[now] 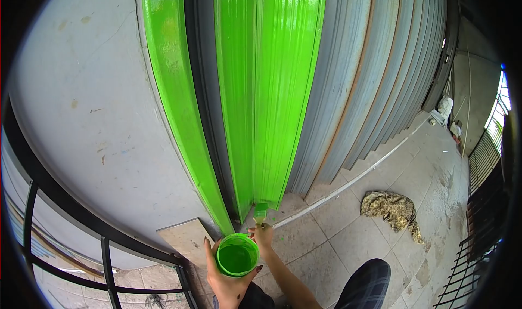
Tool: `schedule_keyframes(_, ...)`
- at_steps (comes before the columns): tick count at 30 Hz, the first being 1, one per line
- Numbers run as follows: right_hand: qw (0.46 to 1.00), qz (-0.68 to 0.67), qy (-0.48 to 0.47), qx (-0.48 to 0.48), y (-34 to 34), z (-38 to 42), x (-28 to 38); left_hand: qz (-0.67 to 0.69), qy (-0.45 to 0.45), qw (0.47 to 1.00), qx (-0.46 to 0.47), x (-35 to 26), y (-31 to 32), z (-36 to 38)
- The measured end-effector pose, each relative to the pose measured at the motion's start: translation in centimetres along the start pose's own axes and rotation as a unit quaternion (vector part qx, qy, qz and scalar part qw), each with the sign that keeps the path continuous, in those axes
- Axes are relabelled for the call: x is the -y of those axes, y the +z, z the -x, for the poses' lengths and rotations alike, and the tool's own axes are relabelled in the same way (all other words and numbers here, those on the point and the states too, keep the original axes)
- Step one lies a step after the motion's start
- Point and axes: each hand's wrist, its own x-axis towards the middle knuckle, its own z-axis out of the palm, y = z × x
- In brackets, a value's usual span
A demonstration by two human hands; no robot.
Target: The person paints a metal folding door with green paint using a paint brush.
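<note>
My left hand [221, 287] is wrapped around a small tub of green paint [237, 254], held low in front of me with its open top facing up. Just beyond the tub, my right hand [262, 236] grips a paintbrush [261, 211] whose head is coated in green. The brush head is at the foot of the folding metal door, overlapping the lower end of a wet-looking green panel [280, 107]. A green door frame strip [182, 102] runs up on the left, with a dark grey strip [206, 64] between it and the panel.
Unpainted grey metal folds [348, 75] continue to the right. A crumpled, stained cloth [390, 208] lies on the tiled floor [310, 254]. At left are a pale wall [81, 91], a board [185, 238] and a black metal frame [60, 211]. My knee [367, 284] shows below.
</note>
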Motion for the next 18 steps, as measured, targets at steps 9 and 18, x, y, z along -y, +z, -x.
schedule_keyframes(9,0.961,-0.160,-0.202,0.097,3.3,7.4,17.1,-0.001,-0.019,1.000,0.008,0.5,0.0,-0.4)
schedule_keyframes(18,0.962,-0.081,-0.254,0.054,1.9,0.7,8.8,-0.014,-0.016,0.999,0.024,0.0,0.1,-0.4)
